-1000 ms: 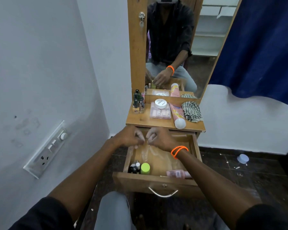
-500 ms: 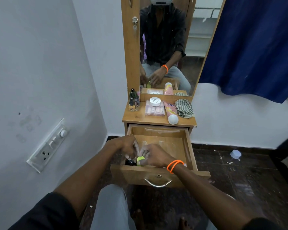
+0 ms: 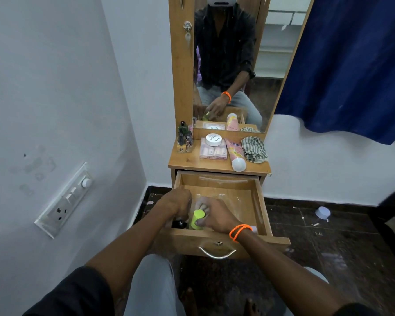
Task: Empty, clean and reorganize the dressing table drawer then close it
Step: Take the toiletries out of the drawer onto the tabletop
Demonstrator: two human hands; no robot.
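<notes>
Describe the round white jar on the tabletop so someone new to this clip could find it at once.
Start at the wooden dressing table under the tall mirror. On its top, a clear case of pink bottles lies between the small dark bottles and the pink tube. The white jar rests on that case's back edge: the only flat round lid with dark lettering.

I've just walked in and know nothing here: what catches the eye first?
Two bare hands meet in the open wooden drawer: the right hand, with orange bands at the wrist, grips a bright green-capped bottle near its front left corner. Above, the mirror reflects the seated person.
</notes>
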